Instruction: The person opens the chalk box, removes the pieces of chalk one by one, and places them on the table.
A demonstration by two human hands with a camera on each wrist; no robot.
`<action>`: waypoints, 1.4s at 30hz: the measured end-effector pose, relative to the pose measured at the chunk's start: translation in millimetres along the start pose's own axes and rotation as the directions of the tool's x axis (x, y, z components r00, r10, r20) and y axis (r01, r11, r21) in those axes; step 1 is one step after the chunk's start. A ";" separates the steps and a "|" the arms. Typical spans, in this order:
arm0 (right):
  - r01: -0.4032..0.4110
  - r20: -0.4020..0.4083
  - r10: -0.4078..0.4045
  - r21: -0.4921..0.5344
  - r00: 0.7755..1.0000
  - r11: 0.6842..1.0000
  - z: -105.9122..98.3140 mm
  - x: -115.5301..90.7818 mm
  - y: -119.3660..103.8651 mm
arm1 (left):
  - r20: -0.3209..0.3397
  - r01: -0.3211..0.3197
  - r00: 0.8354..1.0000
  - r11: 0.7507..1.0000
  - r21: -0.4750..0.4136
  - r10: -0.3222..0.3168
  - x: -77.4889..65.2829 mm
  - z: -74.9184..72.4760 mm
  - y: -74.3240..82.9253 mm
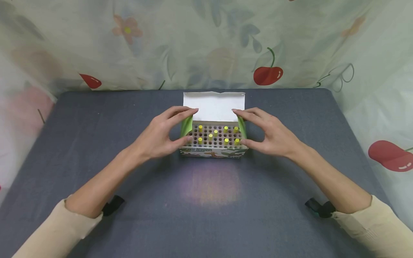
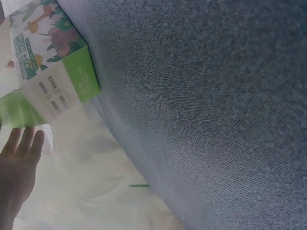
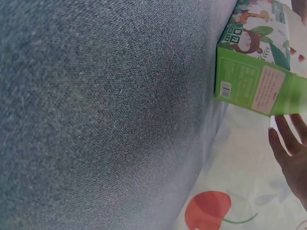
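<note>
A printed cardboard box [image 1: 213, 153] sits on the grey table with its white lid [image 1: 214, 104] raised at the back. Inside is a grid of round holes, where several yellow-topped sticks [image 1: 210, 137] stand upright. My left hand [image 1: 164, 134] is at the box's left side, fingers by the green left flap [image 1: 186, 126], thumb over the front left corner. Mirroring it, my right hand [image 1: 267, 132] reaches to the green right flap [image 1: 242, 127], thumb at the front right corner. Both hands have thumb and fingers spread apart. Whether the fingertips press the flaps, I cannot tell.
The grey cloth-covered table [image 1: 209, 215] ends at a back edge just behind the box. A pale curtain [image 1: 206, 43] with cherries and flowers hangs behind and at both sides. Dark straps [image 1: 113, 205] show near the sleeves.
</note>
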State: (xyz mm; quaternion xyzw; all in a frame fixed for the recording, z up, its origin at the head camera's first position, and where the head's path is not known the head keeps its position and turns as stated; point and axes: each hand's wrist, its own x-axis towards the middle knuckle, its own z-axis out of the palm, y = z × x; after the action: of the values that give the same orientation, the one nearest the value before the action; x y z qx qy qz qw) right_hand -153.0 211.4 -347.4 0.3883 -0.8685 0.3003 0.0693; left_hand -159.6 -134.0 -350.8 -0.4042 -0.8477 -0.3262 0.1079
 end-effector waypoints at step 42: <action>0.028 -0.259 -0.040 -0.051 0.965 0.998 -19.7 -16.6 -3.7 | -0.096 0.186 0.978 0.982 -0.013 -0.186 -25.9 -42.5 -11.0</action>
State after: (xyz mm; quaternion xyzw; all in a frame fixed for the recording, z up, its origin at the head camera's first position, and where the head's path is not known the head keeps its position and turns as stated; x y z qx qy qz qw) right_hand -141.1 231.3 -335.6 0.3586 -0.8519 0.3270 0.1967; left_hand -154.5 -182.2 -335.1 -0.3071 -0.8750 -0.3555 0.1170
